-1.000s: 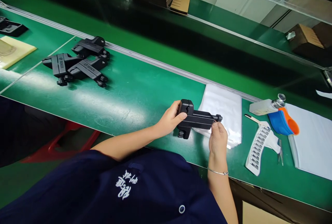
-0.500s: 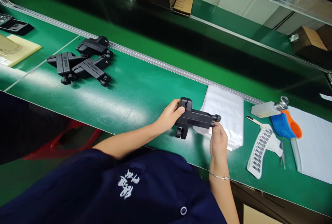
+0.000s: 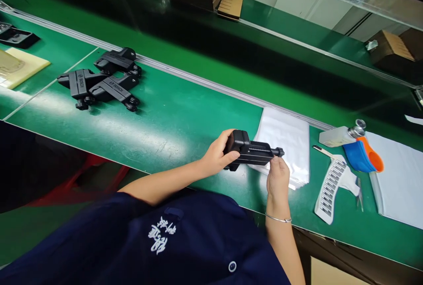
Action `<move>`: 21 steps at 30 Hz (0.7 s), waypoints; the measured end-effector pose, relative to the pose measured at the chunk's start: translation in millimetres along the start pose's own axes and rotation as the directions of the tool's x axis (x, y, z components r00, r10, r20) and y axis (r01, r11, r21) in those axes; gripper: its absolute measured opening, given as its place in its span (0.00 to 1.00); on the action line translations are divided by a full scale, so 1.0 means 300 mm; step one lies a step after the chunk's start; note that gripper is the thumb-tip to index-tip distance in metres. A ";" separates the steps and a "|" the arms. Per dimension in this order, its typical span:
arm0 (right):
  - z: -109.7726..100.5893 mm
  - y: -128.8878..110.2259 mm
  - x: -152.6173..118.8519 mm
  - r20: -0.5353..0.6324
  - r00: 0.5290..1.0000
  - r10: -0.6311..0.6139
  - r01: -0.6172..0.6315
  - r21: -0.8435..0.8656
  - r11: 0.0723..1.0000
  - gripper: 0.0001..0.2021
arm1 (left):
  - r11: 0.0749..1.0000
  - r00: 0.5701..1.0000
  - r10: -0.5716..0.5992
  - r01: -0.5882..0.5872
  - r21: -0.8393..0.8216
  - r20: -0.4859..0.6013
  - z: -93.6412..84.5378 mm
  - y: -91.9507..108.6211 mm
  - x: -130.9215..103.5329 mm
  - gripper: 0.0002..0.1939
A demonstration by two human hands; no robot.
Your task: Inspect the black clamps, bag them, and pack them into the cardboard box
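Note:
A black plastic clamp mount [image 3: 256, 153] with knobs is held over the front part of the green bench. My left hand [image 3: 220, 155] wraps round its thick block end, thumb on top. At the other end my right hand [image 3: 278, 172] pinches near a knob; the knob under those fingertips is mostly hidden. A second black knob [image 3: 278, 152] sticks out just above them. Below the held mount lies a stack of clear plastic bags [image 3: 287, 144]. Several similar black mounts [image 3: 112, 86], some marked BOSCH, lie piled to the left.
On the right are a bottle with a metal top [image 3: 340, 136], a blue and orange holder [image 3: 361, 155], a label sheet [image 3: 330, 192], tweezers [image 3: 359, 194] and white sheets [image 3: 401, 179]. A yellow pad [image 3: 36, 62] lies far left. A metal rail [image 3: 198, 81] runs along the bench's back.
The black mount has been turned about its length, so a scale marking now shows on its upper side. My left thumb has shifted lower; my right hand stays at the knob end.

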State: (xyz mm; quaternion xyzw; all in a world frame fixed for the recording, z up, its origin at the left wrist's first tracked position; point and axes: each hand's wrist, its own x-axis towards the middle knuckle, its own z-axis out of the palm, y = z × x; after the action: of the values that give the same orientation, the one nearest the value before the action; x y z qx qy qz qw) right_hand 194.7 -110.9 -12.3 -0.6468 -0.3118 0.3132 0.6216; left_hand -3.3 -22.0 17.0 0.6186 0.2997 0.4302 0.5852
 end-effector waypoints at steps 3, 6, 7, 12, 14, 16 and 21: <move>0.009 -0.018 -0.017 0.028 0.999 -0.035 0.036 -0.023 0.999 0.22 | 0.982 0.988 -0.120 0.104 -0.159 -0.094 -0.008 -0.005 0.021 0.33; 0.022 -0.050 -0.070 0.185 0.956 -0.229 0.261 -0.169 0.950 0.24 | 0.835 0.885 -0.425 0.302 -0.460 -0.190 -0.023 -0.034 0.074 0.27; 0.030 -0.057 -0.092 0.274 0.911 -0.309 0.374 -0.227 0.899 0.22 | 0.769 0.837 -0.510 0.340 -0.542 -0.199 -0.027 -0.045 0.092 0.25; 0.074 -0.062 -0.170 0.571 0.648 -0.504 0.739 -0.311 0.598 0.15 | 0.596 0.734 -0.663 0.399 -0.696 -0.146 -0.032 -0.064 0.126 0.23; 0.077 -0.065 -0.178 0.548 0.659 -0.514 0.728 -0.293 0.620 0.16 | 0.598 0.739 -0.662 0.420 -0.682 -0.126 -0.027 -0.054 0.118 0.24; 0.071 -0.075 -0.172 0.419 0.770 -0.482 0.609 -0.256 0.750 0.19 | 0.620 0.753 -0.645 0.419 -0.663 -0.128 -0.020 -0.042 0.105 0.23; 0.040 -0.079 -0.115 0.138 0.978 -0.159 0.154 0.047 0.987 0.28 | 0.697 0.818 -0.565 0.403 -0.593 -0.108 -0.002 -0.041 0.086 0.25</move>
State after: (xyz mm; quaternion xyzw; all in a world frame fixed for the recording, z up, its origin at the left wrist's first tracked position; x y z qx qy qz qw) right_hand 163.9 -130.2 11.7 -0.5851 -0.3991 0.3139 0.6324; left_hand 9.5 2.4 9.7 0.2557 0.3980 0.4093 0.7802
